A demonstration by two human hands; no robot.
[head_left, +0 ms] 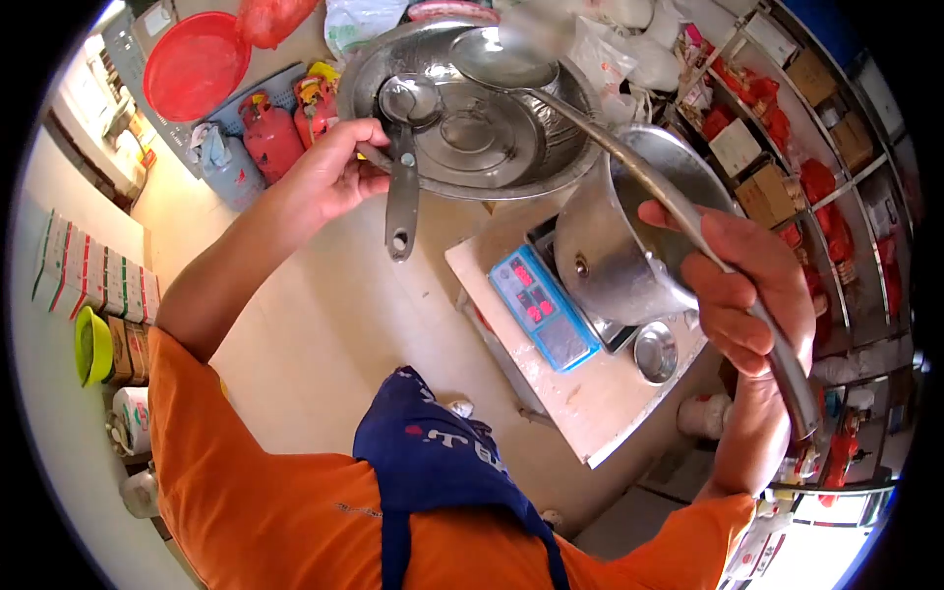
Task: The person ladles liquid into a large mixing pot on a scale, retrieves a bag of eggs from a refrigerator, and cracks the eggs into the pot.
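Observation:
My left hand [339, 175] pinches the near left rim of a wide metal basin [482, 185]. Beside those fingers a small ladle [402, 192] leans over the rim, its grey handle outside and its bowl inside the basin. My right hand [752, 285] is wrapped round the long metal handle of a big ladle [629, 157]. The bowl of that ladle is over the basin's far right side. Under the handle, a deep metal pot [610, 261] stands on a blue digital scale [551, 310] with lit red digits. What the pot contains is hard to make out.
The scale rests on a small table [590, 418], next to a small metal bowl [656, 352]. Red gas cylinders [267, 138] and a red plastic basin [197, 67] are at the upper left. Shelves [816, 197] with boxes and red bags line the right. Cartons [93, 265] stand left.

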